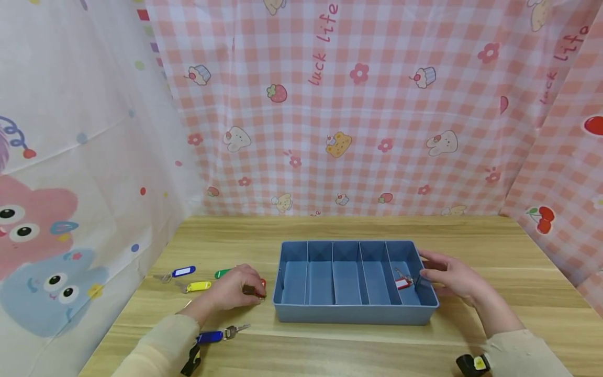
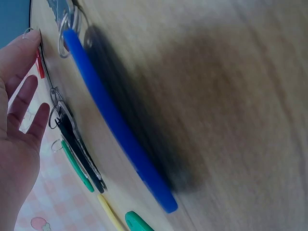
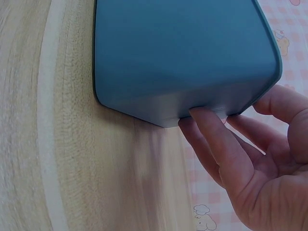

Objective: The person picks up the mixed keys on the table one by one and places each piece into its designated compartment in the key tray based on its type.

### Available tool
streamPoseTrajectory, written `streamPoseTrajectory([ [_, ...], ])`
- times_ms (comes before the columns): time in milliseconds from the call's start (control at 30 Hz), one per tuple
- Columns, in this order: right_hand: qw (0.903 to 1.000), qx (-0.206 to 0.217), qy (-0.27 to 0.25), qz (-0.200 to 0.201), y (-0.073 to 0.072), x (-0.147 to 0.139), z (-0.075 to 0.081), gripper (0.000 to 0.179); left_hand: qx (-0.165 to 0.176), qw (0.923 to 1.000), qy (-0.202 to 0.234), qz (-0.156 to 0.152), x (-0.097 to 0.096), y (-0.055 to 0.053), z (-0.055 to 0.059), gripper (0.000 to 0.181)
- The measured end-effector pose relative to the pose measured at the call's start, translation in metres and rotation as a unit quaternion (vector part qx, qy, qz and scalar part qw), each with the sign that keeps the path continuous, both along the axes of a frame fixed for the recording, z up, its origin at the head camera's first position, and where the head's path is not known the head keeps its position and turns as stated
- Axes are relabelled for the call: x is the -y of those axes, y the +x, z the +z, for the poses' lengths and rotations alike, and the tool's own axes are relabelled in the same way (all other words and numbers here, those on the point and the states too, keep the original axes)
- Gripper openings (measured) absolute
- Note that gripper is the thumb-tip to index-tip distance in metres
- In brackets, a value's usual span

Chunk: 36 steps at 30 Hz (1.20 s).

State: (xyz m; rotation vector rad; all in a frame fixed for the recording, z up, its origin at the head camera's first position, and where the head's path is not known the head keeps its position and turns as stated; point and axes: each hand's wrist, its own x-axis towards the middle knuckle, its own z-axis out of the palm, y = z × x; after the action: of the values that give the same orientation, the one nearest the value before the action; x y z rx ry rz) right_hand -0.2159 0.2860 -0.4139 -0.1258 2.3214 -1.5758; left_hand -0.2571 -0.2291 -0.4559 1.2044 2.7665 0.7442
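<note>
My left hand [image 1: 235, 287] is low over the table, left of the blue divided box [image 1: 355, 314]. Its thumb and a fingertip pinch the metal ring of a key with a red tag [image 2: 39, 63]; the other fingers are spread loosely. A black-tagged key [image 2: 79, 149] lies close by, largely hidden by the hand in the head view. At the box's right end, my right hand [image 1: 454, 280] holds the wall, thumb at the rim and fingers against the outside [image 3: 211, 134]. Inside the rightmost compartment lies a key with a red tag [image 1: 402, 283].
Left of the box lie keys with a blue tag [image 1: 183, 272], a yellow tag [image 1: 199, 286] and a green tag [image 1: 222, 273]. Another blue-tagged key [image 1: 210, 337] lies beside the left forearm. Patterned cloths [image 1: 348, 115] hang behind and beside the wooden table [image 1: 339, 345].
</note>
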Motion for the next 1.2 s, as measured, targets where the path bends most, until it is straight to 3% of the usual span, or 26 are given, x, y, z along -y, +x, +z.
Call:
streamPoseTrajectory([
  [200,1.0,-0.002,-0.004,0.001,0.0,0.0,-0.001,0.068,-0.011,0.9995,0.028,-0.009,0.001,-0.001,-0.004,0.014],
  [400,1.0,-0.004,-0.008,0.002,0.0,-0.001,-0.003,0.068,0.012,0.9992,0.033,0.017,0.001,0.001,-0.002,0.013],
  [633,0.9999,-0.002,-0.011,0.0,0.0,-0.001,-0.004,0.067,0.047,0.9952,0.059,0.062,0.001,0.006,0.007,0.009],
  [967,0.9999,-0.003,-0.012,-0.002,0.0,0.0,-0.002,0.067,0.029,0.9938,0.081,0.07,0.006,0.001,0.017,0.006],
  [1200,0.9999,-0.002,-0.012,-0.004,0.001,0.0,-0.002,0.068,0.028,0.9921,0.08,0.093,0.006,0.0,0.025,0.009],
])
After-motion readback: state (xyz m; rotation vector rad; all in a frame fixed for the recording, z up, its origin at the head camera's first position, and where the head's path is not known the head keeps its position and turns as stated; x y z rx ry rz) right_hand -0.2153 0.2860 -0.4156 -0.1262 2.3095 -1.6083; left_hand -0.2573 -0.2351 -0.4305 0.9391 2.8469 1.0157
